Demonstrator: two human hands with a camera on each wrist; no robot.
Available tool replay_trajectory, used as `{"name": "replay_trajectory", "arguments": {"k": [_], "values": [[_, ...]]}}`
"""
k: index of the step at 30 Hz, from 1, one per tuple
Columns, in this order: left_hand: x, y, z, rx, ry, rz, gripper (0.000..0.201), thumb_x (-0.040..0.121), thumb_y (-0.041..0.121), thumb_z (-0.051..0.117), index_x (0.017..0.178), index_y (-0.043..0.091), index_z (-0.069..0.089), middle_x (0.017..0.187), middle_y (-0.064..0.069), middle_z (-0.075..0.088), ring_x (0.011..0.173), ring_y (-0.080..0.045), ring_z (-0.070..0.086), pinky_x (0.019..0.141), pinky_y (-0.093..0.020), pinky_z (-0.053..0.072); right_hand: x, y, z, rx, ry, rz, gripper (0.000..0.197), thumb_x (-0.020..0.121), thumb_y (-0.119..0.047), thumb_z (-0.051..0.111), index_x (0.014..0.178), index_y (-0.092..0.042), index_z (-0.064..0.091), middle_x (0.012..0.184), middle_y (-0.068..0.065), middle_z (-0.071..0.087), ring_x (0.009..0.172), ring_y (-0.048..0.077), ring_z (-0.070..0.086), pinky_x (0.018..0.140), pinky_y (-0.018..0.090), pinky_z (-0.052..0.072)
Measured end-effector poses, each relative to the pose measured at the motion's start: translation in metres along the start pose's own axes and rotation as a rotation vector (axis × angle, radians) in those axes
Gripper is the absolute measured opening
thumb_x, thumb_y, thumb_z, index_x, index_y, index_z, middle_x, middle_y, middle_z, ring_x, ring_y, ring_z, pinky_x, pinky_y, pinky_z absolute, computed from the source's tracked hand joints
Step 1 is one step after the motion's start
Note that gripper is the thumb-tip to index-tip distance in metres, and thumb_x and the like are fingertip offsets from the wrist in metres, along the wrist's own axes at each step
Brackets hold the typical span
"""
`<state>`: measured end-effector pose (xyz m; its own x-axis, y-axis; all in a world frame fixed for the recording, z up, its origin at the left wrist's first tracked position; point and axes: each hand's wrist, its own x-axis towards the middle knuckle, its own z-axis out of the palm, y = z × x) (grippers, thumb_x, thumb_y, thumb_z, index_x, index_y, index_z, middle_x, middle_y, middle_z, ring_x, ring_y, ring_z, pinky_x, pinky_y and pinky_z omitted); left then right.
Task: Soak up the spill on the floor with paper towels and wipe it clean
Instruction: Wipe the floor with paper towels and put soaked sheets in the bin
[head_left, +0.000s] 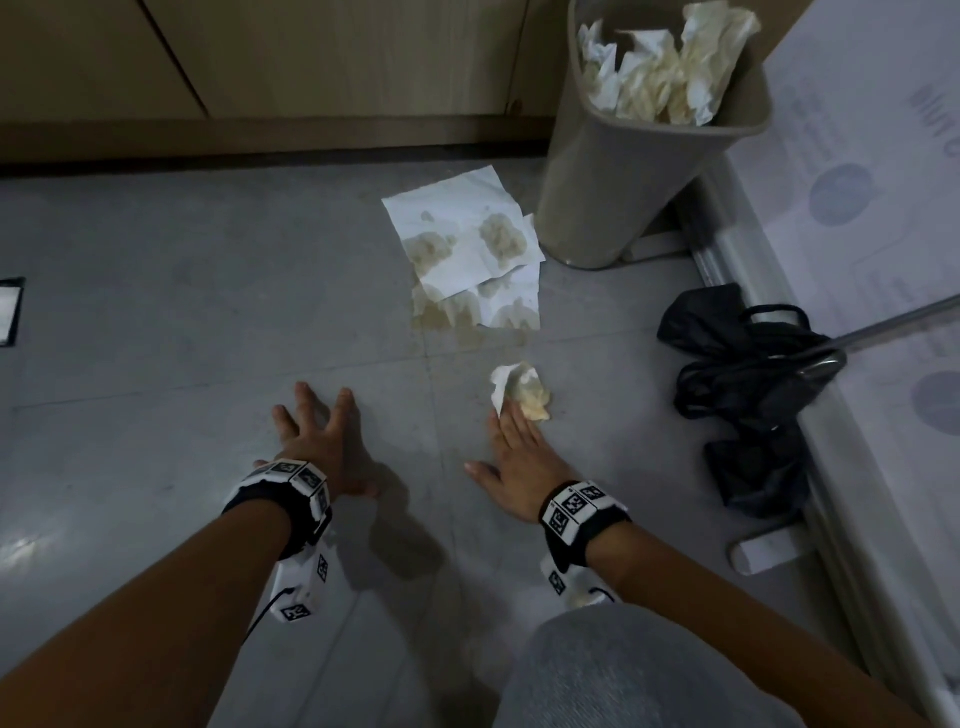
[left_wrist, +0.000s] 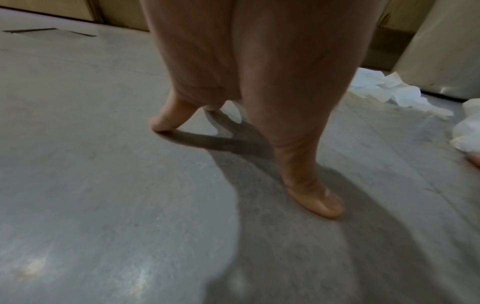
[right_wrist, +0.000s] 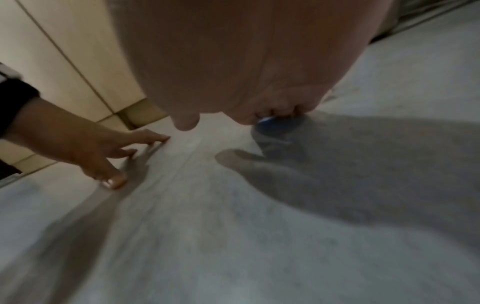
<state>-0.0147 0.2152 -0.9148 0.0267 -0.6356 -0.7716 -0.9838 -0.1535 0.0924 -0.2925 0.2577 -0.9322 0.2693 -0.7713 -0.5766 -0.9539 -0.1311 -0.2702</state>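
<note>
R hand (head_left: 514, 457) fingers (head_left: 506, 423) straight, tips on a crumpled stained paper towel (head_left: 522, 389), pressing it to the grey floor (head_left: 156, 312). L hand (head_left: 317, 441) fingers (left_wrist: 158, 123) spread flat on floor, holding nothing. Farther off, two flat stained paper towels (head_left: 467, 244) lie over the brownish spill (head_left: 434, 314), just left of a bin (head_left: 623, 171) w/ used towels.
</note>
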Motion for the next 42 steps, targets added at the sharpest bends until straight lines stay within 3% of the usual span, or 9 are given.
{"name": "replay_trajectory", "arguments": {"k": [3, 8, 12, 18, 22, 24, 30, 36, 42], "values": [[0.000, 0.002, 0.000, 0.008, 0.010, -0.002, 0.145, 0.055, 0.065, 0.085, 0.153, 0.041, -0.019, 0.155, -0.009, -0.039, 0.145, -0.048, -0.023, 0.108, -0.071, 0.028, -0.004, -0.021, -0.005, 0.032, -0.002, -0.092, 0.116, 0.070, -0.081, -0.009, 0.155, -0.003, 0.002, 0.163, 0.015, -0.008, 0.151, 0.026, -0.005, 0.123, 0.038, 0.001], [-0.002, 0.002, 0.000, 0.003, 0.011, 0.003, 0.143, 0.057, 0.064, 0.085, 0.153, 0.040, -0.019, 0.156, -0.010, -0.038, 0.145, -0.048, -0.022, 0.110, -0.071, 0.026, -0.010, -0.049, 0.009, -0.067, -0.014, -0.162, 0.106, 0.077, -0.075, -0.012, 0.155, -0.004, 0.004, 0.164, 0.014, -0.004, 0.151, 0.021, -0.007, 0.121, 0.035, -0.006], [-0.001, 0.000, 0.001, 0.001, 0.022, 0.002, 0.144, 0.057, 0.064, 0.085, 0.153, 0.040, -0.019, 0.156, -0.009, -0.037, 0.145, -0.048, -0.022, 0.109, -0.071, 0.026, -0.026, -0.062, 0.008, -0.135, -0.019, -0.226, 0.083, 0.098, -0.063, 0.020, 0.155, -0.005, 0.008, 0.163, 0.013, 0.008, 0.150, 0.025, 0.008, 0.121, 0.040, 0.007], [0.001, 0.000, 0.003, -0.009, 0.034, 0.008, 0.146, 0.054, 0.064, 0.087, 0.153, 0.041, -0.018, 0.157, -0.008, -0.037, 0.145, -0.048, -0.022, 0.109, -0.072, 0.026, -0.025, -0.063, 0.020, -0.175, 0.036, -0.215, 0.090, 0.084, -0.059, 0.005, 0.153, -0.005, 0.022, 0.161, 0.013, 0.019, 0.147, 0.029, 0.021, 0.115, 0.048, 0.016], [0.003, -0.002, 0.005, -0.005, 0.027, 0.009, 0.146, 0.054, 0.064, 0.086, 0.153, 0.041, -0.019, 0.156, -0.007, -0.039, 0.145, -0.047, -0.023, 0.109, -0.072, 0.027, -0.016, -0.040, 0.019, -0.210, 0.022, -0.085, 0.090, 0.084, -0.060, -0.002, 0.156, -0.007, 0.007, 0.164, 0.008, -0.002, 0.150, 0.028, -0.012, 0.119, 0.048, -0.010], [0.004, -0.002, 0.006, -0.001, 0.030, 0.003, 0.146, 0.055, 0.064, 0.086, 0.153, 0.041, -0.019, 0.156, -0.006, -0.039, 0.146, -0.046, -0.023, 0.109, -0.072, 0.027, -0.013, -0.027, 0.024, -0.196, -0.015, -0.067, 0.082, 0.093, -0.061, 0.006, 0.156, -0.010, -0.007, 0.163, 0.009, -0.013, 0.146, 0.025, -0.025, 0.121, 0.049, -0.007], [0.007, -0.003, 0.009, -0.012, 0.050, -0.001, 0.148, 0.051, 0.066, 0.087, 0.152, 0.044, -0.018, 0.155, -0.004, -0.039, 0.145, -0.046, -0.024, 0.108, -0.072, 0.028, -0.016, -0.012, 0.011, -0.047, 0.078, 0.060, 0.083, 0.097, -0.062, 0.012, 0.154, -0.008, -0.014, 0.156, 0.006, -0.026, 0.148, 0.022, -0.022, 0.122, 0.041, -0.006], [0.007, -0.001, 0.009, -0.007, 0.043, -0.008, 0.149, 0.050, 0.066, 0.087, 0.152, 0.042, -0.019, 0.155, -0.005, -0.040, 0.145, -0.047, -0.024, 0.108, -0.071, 0.029, -0.016, 0.021, 0.015, -0.014, 0.029, 0.164, 0.098, 0.080, -0.073, -0.008, 0.154, -0.010, -0.013, 0.162, 0.013, -0.014, 0.150, 0.023, -0.016, 0.121, 0.037, -0.008], [0.004, -0.001, 0.007, -0.012, 0.026, -0.011, 0.148, 0.052, 0.066, 0.087, 0.152, 0.042, -0.019, 0.154, -0.006, -0.041, 0.145, -0.047, -0.024, 0.109, -0.072, 0.027, -0.010, 0.044, 0.006, -0.007, 0.078, 0.240, 0.096, 0.081, -0.072, -0.007, 0.154, -0.009, -0.011, 0.163, 0.012, -0.014, 0.149, 0.024, -0.017, 0.122, 0.039, -0.007]]}}
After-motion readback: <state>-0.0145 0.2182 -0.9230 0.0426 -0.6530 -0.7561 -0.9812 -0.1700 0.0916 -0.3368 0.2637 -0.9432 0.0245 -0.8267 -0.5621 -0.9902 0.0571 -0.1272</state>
